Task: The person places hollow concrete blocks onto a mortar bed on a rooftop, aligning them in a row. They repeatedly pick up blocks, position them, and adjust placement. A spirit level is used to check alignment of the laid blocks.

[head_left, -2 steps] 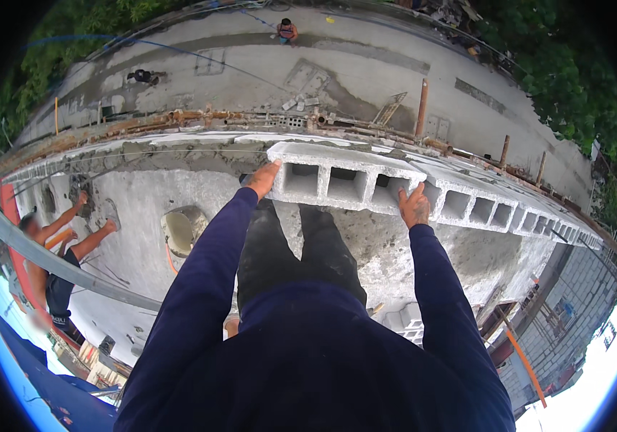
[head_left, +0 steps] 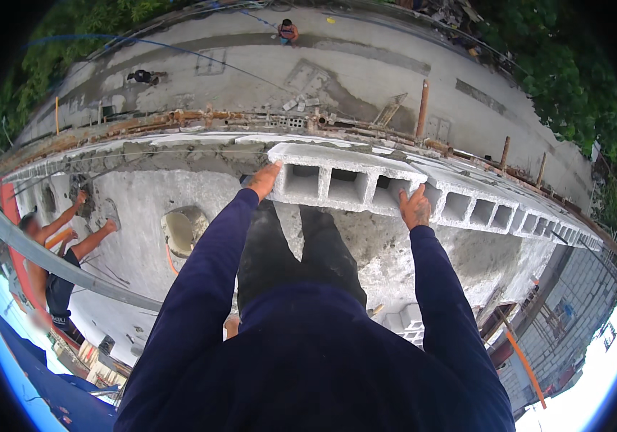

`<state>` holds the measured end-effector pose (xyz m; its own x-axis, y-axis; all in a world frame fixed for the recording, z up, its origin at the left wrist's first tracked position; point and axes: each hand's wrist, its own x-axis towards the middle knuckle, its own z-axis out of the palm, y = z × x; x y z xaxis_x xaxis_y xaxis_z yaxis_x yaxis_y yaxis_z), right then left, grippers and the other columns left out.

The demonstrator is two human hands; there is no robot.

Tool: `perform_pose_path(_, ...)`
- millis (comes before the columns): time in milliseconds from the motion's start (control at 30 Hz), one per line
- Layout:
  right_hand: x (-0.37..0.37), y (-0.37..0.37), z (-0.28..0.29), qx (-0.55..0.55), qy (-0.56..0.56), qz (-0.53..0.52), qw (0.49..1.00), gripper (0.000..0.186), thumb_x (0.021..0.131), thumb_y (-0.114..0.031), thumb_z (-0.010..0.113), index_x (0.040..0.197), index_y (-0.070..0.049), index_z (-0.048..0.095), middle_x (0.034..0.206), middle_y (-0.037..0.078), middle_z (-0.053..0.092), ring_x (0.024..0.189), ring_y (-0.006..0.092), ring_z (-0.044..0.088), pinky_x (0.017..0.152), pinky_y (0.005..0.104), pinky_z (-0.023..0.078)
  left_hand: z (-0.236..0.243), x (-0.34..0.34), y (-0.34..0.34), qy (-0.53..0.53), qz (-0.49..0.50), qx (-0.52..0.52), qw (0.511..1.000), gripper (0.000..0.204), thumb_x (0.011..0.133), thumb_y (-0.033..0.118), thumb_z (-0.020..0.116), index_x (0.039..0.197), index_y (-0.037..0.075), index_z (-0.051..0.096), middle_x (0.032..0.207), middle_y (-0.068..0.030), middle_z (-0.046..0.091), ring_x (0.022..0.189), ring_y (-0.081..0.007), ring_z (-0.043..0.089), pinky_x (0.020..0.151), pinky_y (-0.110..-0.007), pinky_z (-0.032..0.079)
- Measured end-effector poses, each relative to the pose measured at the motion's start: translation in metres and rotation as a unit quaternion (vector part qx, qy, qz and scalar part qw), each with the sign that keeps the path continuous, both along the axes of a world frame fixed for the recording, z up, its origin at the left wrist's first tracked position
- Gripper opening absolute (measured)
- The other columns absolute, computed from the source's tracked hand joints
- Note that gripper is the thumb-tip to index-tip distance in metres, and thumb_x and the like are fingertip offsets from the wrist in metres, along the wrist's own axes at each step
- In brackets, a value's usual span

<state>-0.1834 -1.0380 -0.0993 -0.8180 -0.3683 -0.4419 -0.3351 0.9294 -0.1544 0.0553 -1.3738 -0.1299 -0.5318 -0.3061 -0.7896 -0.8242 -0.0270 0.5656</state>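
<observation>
A grey concrete hollow block (head_left: 348, 160) lies on the wall course in front of me, its several square openings facing me. My left hand (head_left: 264, 180) grips its left end, fingers wrapped against the side. At the other end, my right hand (head_left: 415, 206) is closed on the block's right edge, beside the joint with the neighbouring hollow blocks (head_left: 469, 207). Those run off to the right in a row. To the left of the held block stretches a bed of wet mortar (head_left: 200, 158), with a thin string above it.
A bucket-like container (head_left: 184, 229) stands left of my legs. A co-worker (head_left: 60, 263) reaches toward the wall at the left, behind a metal pipe (head_left: 71, 268). Rusty upright pipes (head_left: 422, 108) rise beyond the wall. Far below, a person (head_left: 287, 31) is on the concrete pavement (head_left: 251, 72).
</observation>
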Motion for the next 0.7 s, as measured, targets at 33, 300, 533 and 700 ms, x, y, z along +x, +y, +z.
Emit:
perform_pose_path(33, -0.003, -0.002, -0.003, 0.000, 0.004, -0.002, 1.000, 0.067, 0.082, -0.042, 0.054, 0.118, 0.013, 0.038, 0.075, 0.028, 0.060, 0.072, 0.0417, 0.061, 0.067, 0.0466, 0.048, 0.000, -0.005, -0.003, -0.004, 0.011, -0.003, 1.000, 0.062, 0.093, 0.048, 0.034, 0.129, -0.002, 0.042, 0.134, -0.0158, 0.043, 0.125, -0.0246, 0.038, 0.103, -0.030, 0.026)
perform_pose_path(300, -0.003, -0.005, -0.002, 0.003, 0.020, 0.013, 1.000, 0.066, 0.082, -0.041, 0.053, 0.119, 0.011, 0.036, 0.076, 0.028, 0.060, 0.073, 0.0420, 0.061, 0.067, 0.0469, 0.048, 0.008, -0.008, -0.002, -0.021, 0.008, -0.016, 1.000, 0.067, 0.091, 0.054, 0.028, 0.131, 0.003, 0.041, 0.135, -0.0158, 0.040, 0.127, -0.0284, 0.035, 0.104, -0.032, 0.026)
perform_pose_path(533, -0.008, -0.002, -0.004, -0.018, 0.027, 0.028, 0.999, 0.066, 0.082, -0.040, 0.056, 0.114, 0.015, 0.039, 0.067, 0.028, 0.058, 0.063, 0.0426, 0.059, 0.059, 0.0468, 0.047, 0.017, -0.017, -0.002, -0.044, 0.066, 0.034, 0.996, 0.067, 0.091, 0.054, 0.032, 0.133, 0.002, 0.038, 0.136, -0.0153, 0.040, 0.127, -0.0267, 0.036, 0.104, -0.032, 0.026)
perform_pose_path(700, -0.012, -0.004, -0.004, 0.004, 0.000, 0.020, 1.000, 0.066, 0.082, -0.040, 0.054, 0.117, 0.013, 0.039, 0.073, 0.028, 0.060, 0.069, 0.0418, 0.060, 0.064, 0.0459, 0.049, 0.023, -0.023, -0.003, -0.051, 0.061, 0.016, 0.997, 0.066, 0.090, 0.053, 0.033, 0.133, 0.003, 0.039, 0.136, -0.0148, 0.039, 0.127, -0.0262, 0.036, 0.104, -0.031, 0.026)
